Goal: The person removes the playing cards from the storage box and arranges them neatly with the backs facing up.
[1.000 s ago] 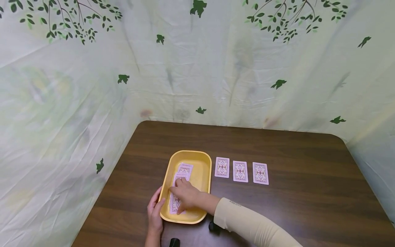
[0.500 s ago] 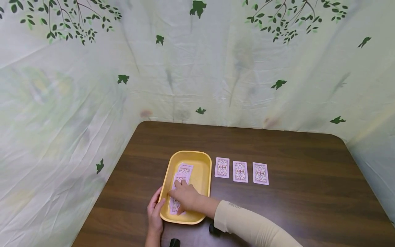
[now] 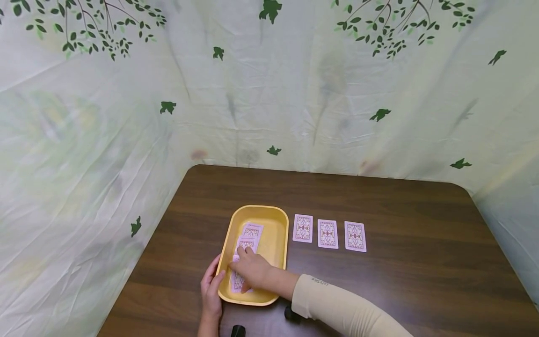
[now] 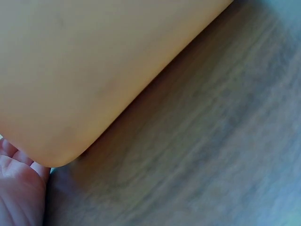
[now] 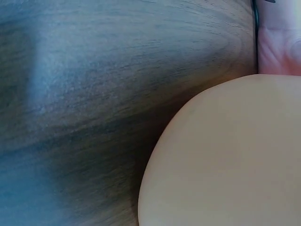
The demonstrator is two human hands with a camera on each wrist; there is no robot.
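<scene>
A yellow tray [image 3: 275, 234] stands on the table, with several patterned playing cards [image 3: 252, 230] overlapping in a slanted row inside it. My left hand [image 3: 212, 290] holds the tray's left side, thumb at the rim and fingers against the outer wall. In the left wrist view that hand [image 4: 21, 188] shows at the tray's corner. My right hand [image 3: 254, 270] reaches into the tray from the right, its spread fingers and thumb touching the nearest card [image 3: 236, 282] and partly covering it. The right wrist view shows only part of the right hand [image 5: 280, 42] beside the tray [image 5: 225, 155].
To the right of the tray, three playing cards [image 3: 327, 234] lie back up in a row on the brown table [image 3: 400, 271]. Two black objects [image 3: 238, 331] sit near the front edge, one partly behind the right sleeve. A leaf-printed white cloth [image 3: 294, 93] hangs behind the table.
My right hand's fingers have slid slightly toward me over the cards, uncovering more of the middle one. The left hand and the tray stay where they were.
</scene>
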